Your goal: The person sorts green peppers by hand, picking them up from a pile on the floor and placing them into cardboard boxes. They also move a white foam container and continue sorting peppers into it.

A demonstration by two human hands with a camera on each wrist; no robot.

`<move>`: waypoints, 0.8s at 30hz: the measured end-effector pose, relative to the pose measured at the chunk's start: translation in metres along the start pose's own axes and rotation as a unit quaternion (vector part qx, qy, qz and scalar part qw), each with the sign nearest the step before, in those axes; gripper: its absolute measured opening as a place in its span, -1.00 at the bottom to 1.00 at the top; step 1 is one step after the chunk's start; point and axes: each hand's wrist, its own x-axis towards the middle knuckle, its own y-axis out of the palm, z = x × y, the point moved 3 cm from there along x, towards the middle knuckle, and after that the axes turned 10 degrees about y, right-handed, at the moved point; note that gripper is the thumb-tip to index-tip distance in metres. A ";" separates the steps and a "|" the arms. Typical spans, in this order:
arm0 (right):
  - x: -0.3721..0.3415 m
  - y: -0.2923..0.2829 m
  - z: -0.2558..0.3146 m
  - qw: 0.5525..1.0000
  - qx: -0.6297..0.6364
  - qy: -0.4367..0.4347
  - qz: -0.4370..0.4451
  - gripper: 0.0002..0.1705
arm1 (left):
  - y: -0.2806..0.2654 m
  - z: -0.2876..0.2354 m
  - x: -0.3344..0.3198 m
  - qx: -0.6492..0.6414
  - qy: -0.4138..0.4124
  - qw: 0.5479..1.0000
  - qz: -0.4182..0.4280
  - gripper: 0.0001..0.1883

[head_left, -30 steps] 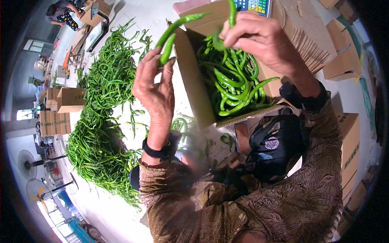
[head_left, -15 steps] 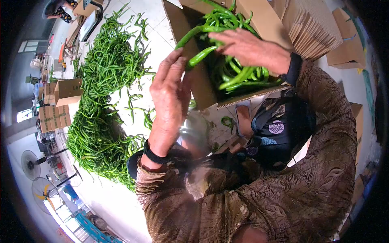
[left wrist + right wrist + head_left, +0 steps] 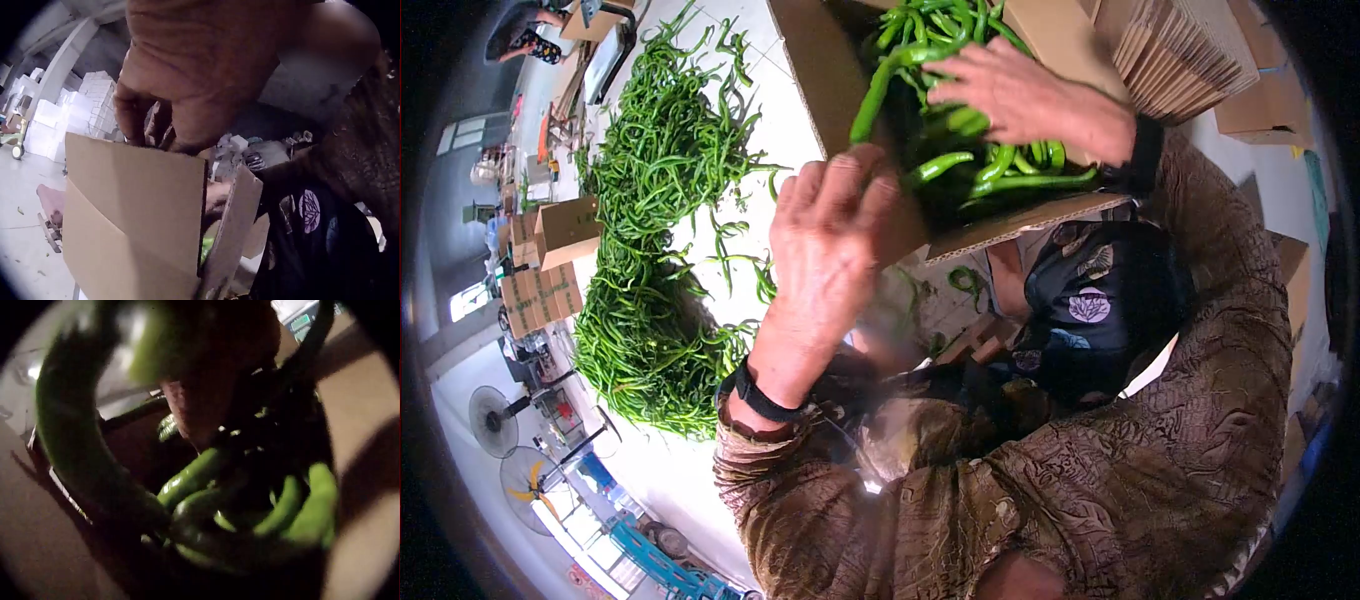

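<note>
Long green chili peppers fill a cardboard box in the head view. My right hand reaches over them with its fingers stretched out and slightly spread. In the right wrist view, its finger points down among peppers, and a large curved pepper looms close. My left hand has bent fingers at the box's left wall. The left wrist view shows that hand over the wall's top edge, fingertips hidden. A curved pepper ends beside its knuckles; whether the hand holds it, I cannot tell.
A big heap of green peppers covers the floor to the left. Folded cardboard sheets stack behind the box at right. Fans and small cartons stand at far left. Another person is at top left.
My right hand has come down from above the box onto the peppers inside, its fingers straightening. My left hand, earlier pinching two peppers upright, has turned knuckles-up and moved right against the box wall.
</note>
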 end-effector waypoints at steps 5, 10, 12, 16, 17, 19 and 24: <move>-0.008 0.000 -0.007 0.997 0.040 -0.043 -0.040 -0.48 | -0.010 0.003 0.005 0.058 -0.032 0.997 -0.046 -0.67; -0.034 -0.025 0.023 0.999 0.048 -0.013 -0.001 -0.67 | -0.021 -0.001 0.002 0.050 -0.051 0.993 -0.091 -0.67; -0.037 -0.027 0.032 0.999 -0.017 0.010 0.037 -0.67 | -0.019 -0.001 0.008 0.041 -0.049 0.993 -0.102 -0.68; -0.045 -0.031 0.039 0.998 0.036 -0.028 0.041 -0.59 | -0.024 0.015 0.027 0.071 -0.100 0.983 -0.135 -0.79; -0.041 -0.028 0.034 0.998 0.034 -0.028 0.037 -0.59 | -0.024 0.017 0.029 0.073 -0.112 0.984 -0.114 -0.80; -0.032 -0.015 0.014 0.998 0.020 0.047 0.036 -0.42 | -0.019 0.014 0.030 0.078 -0.106 0.989 -0.064 -0.81; -0.026 -0.027 0.005 0.994 0.065 0.081 -0.015 -0.46 | 0.005 -0.007 0.024 0.087 -0.016 0.995 0.051 -0.89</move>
